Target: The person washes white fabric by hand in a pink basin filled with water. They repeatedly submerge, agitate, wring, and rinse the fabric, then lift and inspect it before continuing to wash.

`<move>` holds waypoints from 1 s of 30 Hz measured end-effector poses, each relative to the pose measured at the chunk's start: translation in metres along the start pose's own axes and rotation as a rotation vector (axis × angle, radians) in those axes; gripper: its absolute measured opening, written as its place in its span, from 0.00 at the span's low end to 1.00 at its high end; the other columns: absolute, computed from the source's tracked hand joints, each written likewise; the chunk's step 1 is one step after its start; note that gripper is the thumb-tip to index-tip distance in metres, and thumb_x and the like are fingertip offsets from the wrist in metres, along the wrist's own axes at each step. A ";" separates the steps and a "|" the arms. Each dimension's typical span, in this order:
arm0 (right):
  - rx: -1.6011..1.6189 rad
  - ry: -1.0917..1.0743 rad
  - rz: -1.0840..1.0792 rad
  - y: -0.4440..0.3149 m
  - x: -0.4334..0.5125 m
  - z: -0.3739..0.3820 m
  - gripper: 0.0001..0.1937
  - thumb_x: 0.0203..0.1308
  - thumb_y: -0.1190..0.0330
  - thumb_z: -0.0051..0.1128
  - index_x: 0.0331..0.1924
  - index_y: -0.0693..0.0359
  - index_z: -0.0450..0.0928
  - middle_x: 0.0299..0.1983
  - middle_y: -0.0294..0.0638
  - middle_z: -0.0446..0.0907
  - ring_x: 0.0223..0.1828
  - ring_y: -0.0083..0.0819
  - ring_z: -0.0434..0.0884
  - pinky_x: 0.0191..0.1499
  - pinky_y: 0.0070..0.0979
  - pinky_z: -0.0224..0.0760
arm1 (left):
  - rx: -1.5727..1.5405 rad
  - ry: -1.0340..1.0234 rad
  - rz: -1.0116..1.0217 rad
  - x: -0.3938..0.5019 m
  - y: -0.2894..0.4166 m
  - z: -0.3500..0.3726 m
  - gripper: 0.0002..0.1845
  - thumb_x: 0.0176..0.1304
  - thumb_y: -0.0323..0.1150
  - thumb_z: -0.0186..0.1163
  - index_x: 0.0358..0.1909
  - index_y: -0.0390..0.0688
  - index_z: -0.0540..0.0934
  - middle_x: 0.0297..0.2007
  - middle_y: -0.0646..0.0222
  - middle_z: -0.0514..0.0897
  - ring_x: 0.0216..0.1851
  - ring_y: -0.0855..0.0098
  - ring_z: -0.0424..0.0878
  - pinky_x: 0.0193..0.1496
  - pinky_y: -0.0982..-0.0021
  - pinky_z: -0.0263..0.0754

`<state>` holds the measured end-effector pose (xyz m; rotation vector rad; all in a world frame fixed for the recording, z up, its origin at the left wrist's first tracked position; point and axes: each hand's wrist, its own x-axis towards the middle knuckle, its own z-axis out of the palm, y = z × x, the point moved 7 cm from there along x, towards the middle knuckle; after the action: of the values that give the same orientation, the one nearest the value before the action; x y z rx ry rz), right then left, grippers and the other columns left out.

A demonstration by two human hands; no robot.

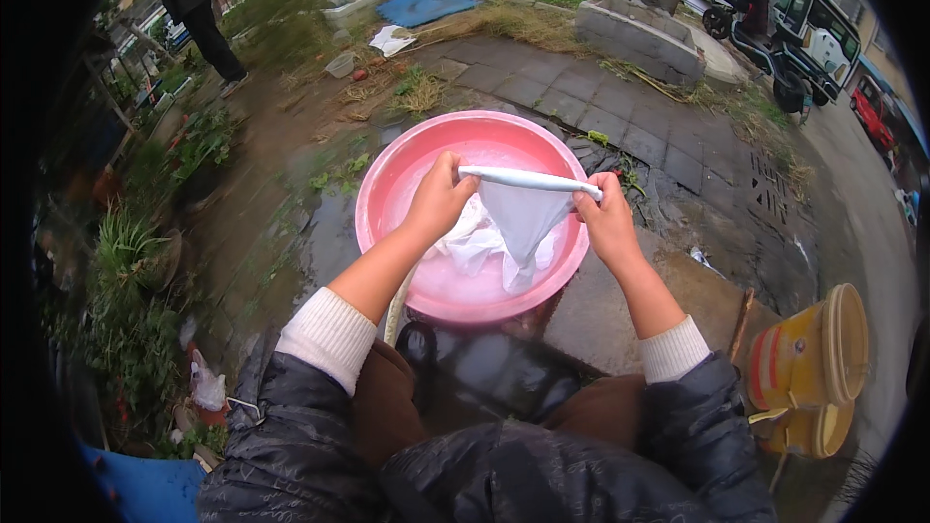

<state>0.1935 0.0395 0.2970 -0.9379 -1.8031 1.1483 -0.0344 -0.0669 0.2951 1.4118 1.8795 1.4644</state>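
Observation:
Between my two hands a piece of thin white cloth (527,207) is stretched, its thicker pale-blue band running level across the top. My left hand (442,192) pinches the band's left end, and my right hand (604,214) grips the right end. The cloth hangs in a point over a round pink plastic basin (472,312). Inside the basin, more wet white fabric (472,243) lies in cloudy water. A pale hose (396,309) leans against the basin's near left rim.
Two stacked yellow buckets (795,359) stand at the right beside a stick (742,319). Wet paving (610,298) lies around the basin. Plants (127,254) grow at the left. A person (192,0) stands far left; another sits by a scooter (770,51). A low concrete block structure (639,43) lies beyond.

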 end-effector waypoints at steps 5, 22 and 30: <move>-0.222 0.126 -0.117 -0.012 -0.002 -0.006 0.11 0.60 0.69 0.55 0.43 0.63 0.67 0.30 0.47 0.80 0.30 0.38 0.82 0.35 0.32 0.73 | -0.038 0.058 -0.020 0.002 -0.006 0.001 0.14 0.62 0.33 0.58 0.42 0.35 0.68 0.29 0.61 0.80 0.31 0.69 0.80 0.36 0.67 0.73; 0.525 -0.211 0.187 -0.012 0.001 -0.007 0.08 0.61 0.70 0.56 0.43 0.59 0.74 0.30 0.31 0.78 0.23 0.16 0.76 0.29 0.17 0.74 | -1.055 -0.088 -0.305 0.001 -0.001 0.007 0.07 0.67 0.33 0.51 0.43 0.44 0.72 0.38 0.69 0.80 0.37 0.73 0.80 0.42 0.68 0.78; 0.038 -0.050 -0.091 -0.020 0.004 -0.013 0.10 0.55 0.71 0.62 0.39 0.61 0.74 0.32 0.33 0.76 0.32 0.24 0.77 0.36 0.22 0.71 | -0.367 -0.098 0.051 0.001 0.023 -0.002 0.13 0.57 0.21 0.58 0.43 0.43 0.72 0.34 0.73 0.76 0.37 0.80 0.75 0.42 0.76 0.71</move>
<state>0.2001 0.0413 0.3203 -0.8036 -1.8386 1.1538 -0.0256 -0.0678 0.3163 1.3335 1.4343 1.6307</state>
